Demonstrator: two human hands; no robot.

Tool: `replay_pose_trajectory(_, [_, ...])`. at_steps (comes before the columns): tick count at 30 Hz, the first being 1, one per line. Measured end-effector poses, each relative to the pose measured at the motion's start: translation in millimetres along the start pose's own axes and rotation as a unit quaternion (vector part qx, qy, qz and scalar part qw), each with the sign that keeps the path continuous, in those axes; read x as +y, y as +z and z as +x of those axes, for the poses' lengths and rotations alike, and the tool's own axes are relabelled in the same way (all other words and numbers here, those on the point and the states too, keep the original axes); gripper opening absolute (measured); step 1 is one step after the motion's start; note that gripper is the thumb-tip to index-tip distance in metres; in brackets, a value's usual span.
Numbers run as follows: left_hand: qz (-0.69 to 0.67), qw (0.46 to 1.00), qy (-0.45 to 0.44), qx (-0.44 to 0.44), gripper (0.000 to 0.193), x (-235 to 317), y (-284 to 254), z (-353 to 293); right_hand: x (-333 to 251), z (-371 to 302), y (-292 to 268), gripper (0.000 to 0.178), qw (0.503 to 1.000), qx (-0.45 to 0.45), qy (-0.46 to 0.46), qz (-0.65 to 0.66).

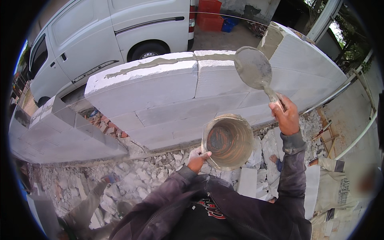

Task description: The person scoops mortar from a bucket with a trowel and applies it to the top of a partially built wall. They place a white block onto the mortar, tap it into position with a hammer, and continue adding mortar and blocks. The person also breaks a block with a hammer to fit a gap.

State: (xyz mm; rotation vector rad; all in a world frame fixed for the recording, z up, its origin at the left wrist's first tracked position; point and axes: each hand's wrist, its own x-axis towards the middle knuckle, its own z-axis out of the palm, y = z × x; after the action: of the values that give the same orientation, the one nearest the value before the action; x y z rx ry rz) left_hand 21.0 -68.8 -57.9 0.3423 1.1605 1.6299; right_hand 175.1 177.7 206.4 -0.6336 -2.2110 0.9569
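Note:
My left hand (196, 161) grips the rim of a mortar-stained bucket (245, 141), its thumb over the edge. The bucket tilts so that its inside shows, with wet smears on the bottom and walls. Raised at the right, my right hand (287, 115) is closed around the handle of a round trowel (252, 66), whose blade is coated in grey mortar. That blade overlaps the top of a white block wall (168, 86) in view; whether it touches is unclear. A strip of grey mortar (160, 62) runs along the wall's top, across the joint between two blocks.
A thin string line crosses above the wall. Behind stands a white van (88, 36), with red crates (210, 18) farther right. Broken rubble (144, 176) covers the ground around me. A person in beige (336, 186) is close on my right; another person's limb (86, 206) shows lower left.

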Motion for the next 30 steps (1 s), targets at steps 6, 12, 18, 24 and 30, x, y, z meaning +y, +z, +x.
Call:
replay_pose_trajectory(6, [0.014, 0.997, 0.011, 0.069, 0.03, -5.2, -15.5, -12.8, -16.4, 134.4, 69.4, 0.039, 0.927, 0.02, -0.263, -0.266])
replay_pose_trajectory(12, [-0.028, 0.993, 0.048, 0.1, 0.03, -4.4, -36.8, -33.3, -41.6, 161.9, 114.2, 0.038, 0.912, -0.046, -0.268, -0.308])
replay_pose_trajectory(18, [-0.002, 0.988, 0.071, 0.139, 0.029, -3.0, -52.4, -47.3, -57.6, 165.8, 146.7, 0.036, 0.913, -0.041, -0.315, -0.254])
replay_pose_trajectory(24, [-0.054, 0.989, 0.039, 0.13, 0.031, 1.8, -56.6, -48.7, -33.8, 84.7, 120.8, 0.038, 0.958, 0.011, -0.274, -0.088])
replay_pose_trajectory(30, [-0.024, 0.992, 0.024, 0.124, 0.033, -1.0, -67.7, -36.6, 35.3, -95.5, 110.5, 0.042, 0.993, -0.053, 0.066, 0.086])
